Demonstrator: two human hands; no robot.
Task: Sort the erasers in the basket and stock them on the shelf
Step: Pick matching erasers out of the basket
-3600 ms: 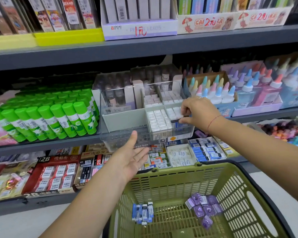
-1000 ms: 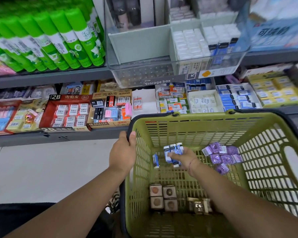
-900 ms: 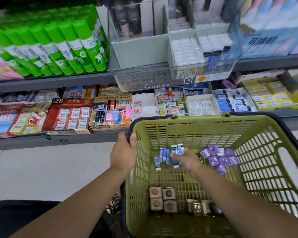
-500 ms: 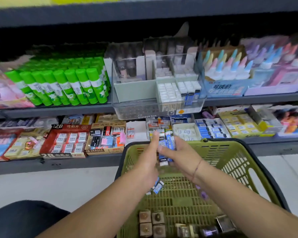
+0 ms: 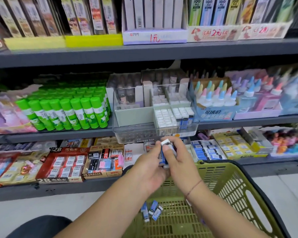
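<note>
The left hand (image 5: 149,169) and the right hand (image 5: 178,163) meet just below the clear storage box (image 5: 127,133), and both pinch one bundle of blue-sleeved erasers (image 5: 163,158). The bundle looks uneven, so an eraser could slip out during the lift to the box. Both forearms reach forward, with the fingers curled. Far below the box, loose erasers (image 5: 151,210) lie in the green basket (image 5: 230,184).

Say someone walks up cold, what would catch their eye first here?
First, the block of bright green glue sticks on the middle shelf, left. Dead centre, the left hand and right hand together grip a bundle of blue erasers. Below them sits the olive basket, with loose erasers on its floor.
</note>
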